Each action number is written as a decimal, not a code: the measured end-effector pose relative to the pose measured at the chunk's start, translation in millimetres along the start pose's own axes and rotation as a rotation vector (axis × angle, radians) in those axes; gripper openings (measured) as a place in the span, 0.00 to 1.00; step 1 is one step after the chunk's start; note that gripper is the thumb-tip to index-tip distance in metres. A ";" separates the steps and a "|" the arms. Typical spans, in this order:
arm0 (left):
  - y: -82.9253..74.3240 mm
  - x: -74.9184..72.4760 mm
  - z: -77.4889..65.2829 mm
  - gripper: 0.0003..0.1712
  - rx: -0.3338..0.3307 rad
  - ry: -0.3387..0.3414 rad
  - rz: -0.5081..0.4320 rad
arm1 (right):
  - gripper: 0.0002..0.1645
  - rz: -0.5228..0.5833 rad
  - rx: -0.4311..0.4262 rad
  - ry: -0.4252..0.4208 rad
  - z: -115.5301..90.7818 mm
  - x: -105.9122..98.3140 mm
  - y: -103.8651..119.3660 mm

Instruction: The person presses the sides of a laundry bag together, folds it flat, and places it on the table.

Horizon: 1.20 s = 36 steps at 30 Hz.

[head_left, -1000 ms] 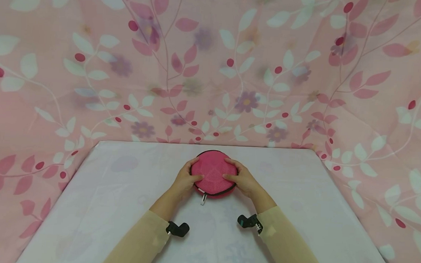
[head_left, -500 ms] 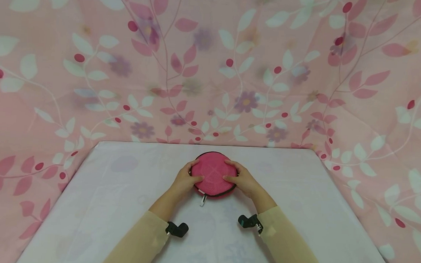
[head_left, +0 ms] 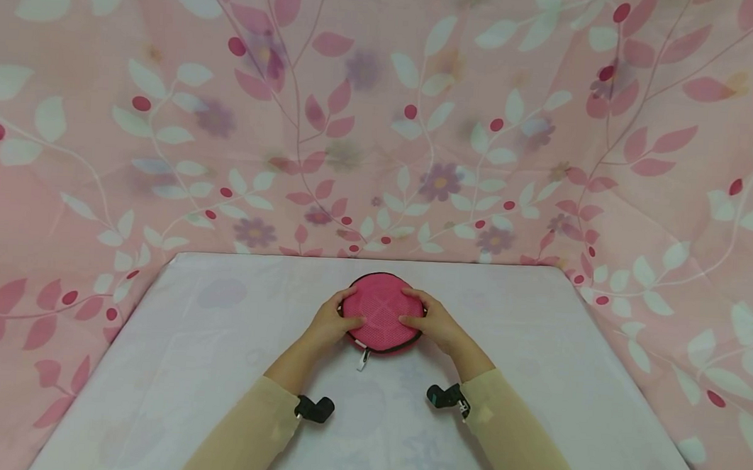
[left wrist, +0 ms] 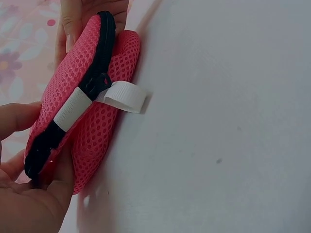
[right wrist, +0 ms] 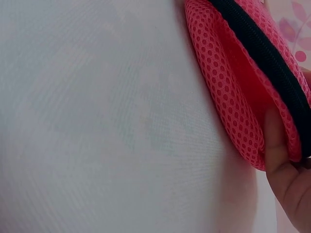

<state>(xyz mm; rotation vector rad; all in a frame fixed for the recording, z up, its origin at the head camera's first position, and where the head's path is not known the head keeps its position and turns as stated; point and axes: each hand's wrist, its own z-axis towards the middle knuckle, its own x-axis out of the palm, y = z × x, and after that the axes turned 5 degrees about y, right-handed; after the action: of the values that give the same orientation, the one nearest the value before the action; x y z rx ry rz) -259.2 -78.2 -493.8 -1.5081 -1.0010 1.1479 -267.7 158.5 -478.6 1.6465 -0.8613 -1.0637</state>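
A round pink mesh zip pouch (head_left: 382,310) stands near the back middle of the white table, with a black zip round its rim. From its left side my left hand (head_left: 334,319) grips it, thumb on the top face. My right hand (head_left: 440,325) holds the opposite side in the same way. In the left wrist view, a white fabric loop (left wrist: 125,96) hangs off the black zip (left wrist: 99,58), beside a pale label (left wrist: 73,108). The right wrist view shows a finger (right wrist: 274,131) tucked into the fold beneath the zip. The pouch's underside is mostly hidden.
The white cloth-covered table (head_left: 366,433) spreads around the pouch. A pink floral curtain (head_left: 382,122) rises behind the table's back edge and down both sides. A small black camera (head_left: 316,409) sits on the left wrist, another camera (head_left: 445,396) on the right.
The pouch's far rim has dropped very slightly toward me. Both hands keep their hold with almost no movement.
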 end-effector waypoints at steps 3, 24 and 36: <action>-1.4 -0.2 -0.1 0.43 0.001 0.010 -0.007 | 0.39 -0.030 -0.003 -0.003 -1.0 -0.1 1.1; -2.6 -3.5 -0.2 0.38 0.173 -0.065 0.329 | 0.30 -0.529 -0.162 -0.177 -8.0 3.9 15.7; -7.5 -2.9 -2.3 0.38 0.286 -0.125 0.636 | 0.33 -0.789 -0.319 -0.152 -9.0 14.2 16.8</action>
<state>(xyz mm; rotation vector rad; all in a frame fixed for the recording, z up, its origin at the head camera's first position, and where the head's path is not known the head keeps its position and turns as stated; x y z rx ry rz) -258.0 -79.9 -485.7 -1.5729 -0.4007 1.7633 -255.1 144.0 -464.6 1.6636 -0.0787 -1.7733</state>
